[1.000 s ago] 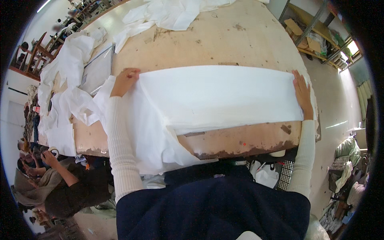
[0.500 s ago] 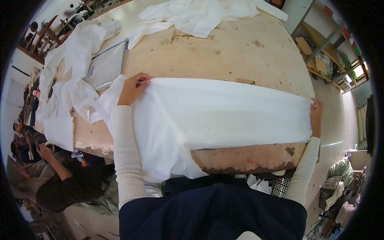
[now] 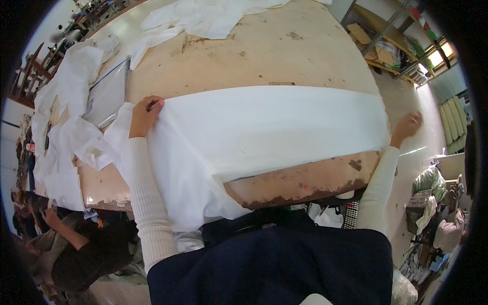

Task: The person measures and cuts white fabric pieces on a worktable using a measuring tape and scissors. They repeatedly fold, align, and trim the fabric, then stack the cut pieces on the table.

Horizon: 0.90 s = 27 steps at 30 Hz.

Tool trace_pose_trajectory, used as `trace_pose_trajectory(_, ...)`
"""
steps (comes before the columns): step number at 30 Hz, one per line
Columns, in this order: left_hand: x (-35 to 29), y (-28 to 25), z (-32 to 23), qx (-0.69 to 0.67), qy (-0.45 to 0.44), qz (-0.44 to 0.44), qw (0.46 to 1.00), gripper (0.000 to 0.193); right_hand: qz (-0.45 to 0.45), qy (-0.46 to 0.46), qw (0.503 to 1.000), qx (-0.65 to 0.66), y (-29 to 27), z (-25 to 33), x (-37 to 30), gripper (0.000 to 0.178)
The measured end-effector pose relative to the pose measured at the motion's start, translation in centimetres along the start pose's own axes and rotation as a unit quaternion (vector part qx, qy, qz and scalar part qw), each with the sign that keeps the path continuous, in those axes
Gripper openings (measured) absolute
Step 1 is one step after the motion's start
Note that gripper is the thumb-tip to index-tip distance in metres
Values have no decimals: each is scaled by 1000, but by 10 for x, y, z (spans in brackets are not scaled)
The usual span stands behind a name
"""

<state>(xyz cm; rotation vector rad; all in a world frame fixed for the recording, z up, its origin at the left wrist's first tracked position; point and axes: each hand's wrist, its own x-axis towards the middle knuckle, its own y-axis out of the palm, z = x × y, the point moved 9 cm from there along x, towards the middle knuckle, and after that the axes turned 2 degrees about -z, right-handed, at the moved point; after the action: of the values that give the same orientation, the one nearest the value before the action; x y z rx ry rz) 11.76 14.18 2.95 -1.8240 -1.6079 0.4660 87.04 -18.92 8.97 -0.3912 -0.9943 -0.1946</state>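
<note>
- The person's right hand [image 3: 406, 127] has just come off the broad, smooth white fabric panel [image 3: 284, 122]; half a second ago it was at the panel's right end, and now it is out past the table edge, blurred, so from here I can't tell if its fingers are spread or curled
- The left hand [image 3: 146, 117] has stayed at the panel's far left corner, thumb and fingers drawn together, seemingly pinching the cloth
- So only the left side is held now, and the right end, I'd say, is lying flat enough to be let go
- The panel lies across the pale, stained wooden table [image 3: 269, 58], its lower left part draping over the near edge
- Just left of that hand sits a flat, clear plastic packet [image 3: 108, 91], with crumpled white cloth [image 3: 66, 96] around it
- Farther off, more loose white fabric [image 3: 203, 18] is heaped along the far side
</note>
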Motion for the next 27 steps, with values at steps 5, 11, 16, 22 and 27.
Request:
trace_pose_trajectory(5, -2, -3, 1, -1, 6, -22, 1000, 15, 215, -45, 952, 214, -133, 173, -107, 17)
trace_pose_trajectory(11, 14, -5, -29, 134, 100, -93, 982, 17, 650, 55, 733, 195, -182, 259, -302, 30)
trace_pose_trajectory(16, -40, -7, -153, 83, 378, -199, 900, 20, 649, -20, 748, 139, -168, 164, -396, 32)
trace_pose_trajectory(22, -160, 107, -254, -193, 233, 277, 912, 17, 663, -23, 716, 216, -172, 234, -312, 15)
trace_pose_trajectory(27, -258, 171, -302, -357, 230, 532, 733, 38, 440, -88, 808, 382, -218, 326, -190, 14)
